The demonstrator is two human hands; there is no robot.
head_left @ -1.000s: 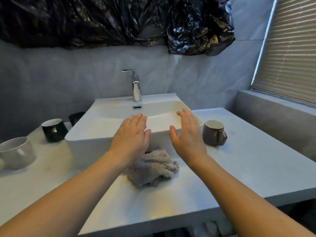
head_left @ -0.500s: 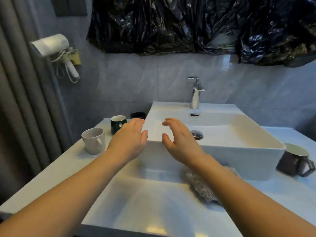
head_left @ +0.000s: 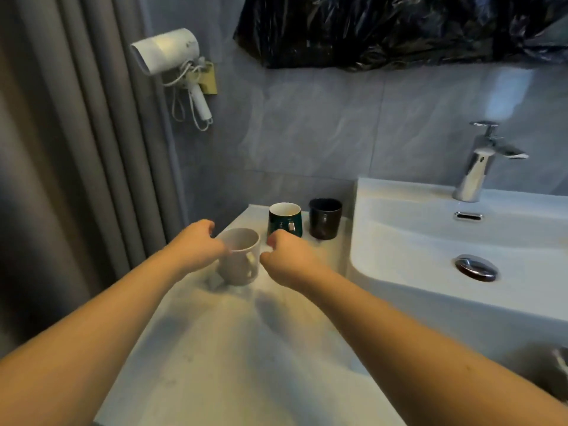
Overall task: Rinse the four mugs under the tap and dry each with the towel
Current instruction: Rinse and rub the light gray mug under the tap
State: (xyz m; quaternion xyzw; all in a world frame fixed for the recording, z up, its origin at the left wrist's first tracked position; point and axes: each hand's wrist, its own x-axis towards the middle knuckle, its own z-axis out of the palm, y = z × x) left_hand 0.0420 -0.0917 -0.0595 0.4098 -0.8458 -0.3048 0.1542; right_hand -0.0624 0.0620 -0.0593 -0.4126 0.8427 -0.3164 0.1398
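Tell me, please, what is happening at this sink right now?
A person is reaching for the white mug on the counter, left hand at its rim and right hand beside its handle. Whether either actually grips it is unclear. The green mug and black mug wait behind it. The tap looks off.

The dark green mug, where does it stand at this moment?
In the head view the dark green mug stands on the counter left of the sink, between the white mug nearer the person and the black mug.
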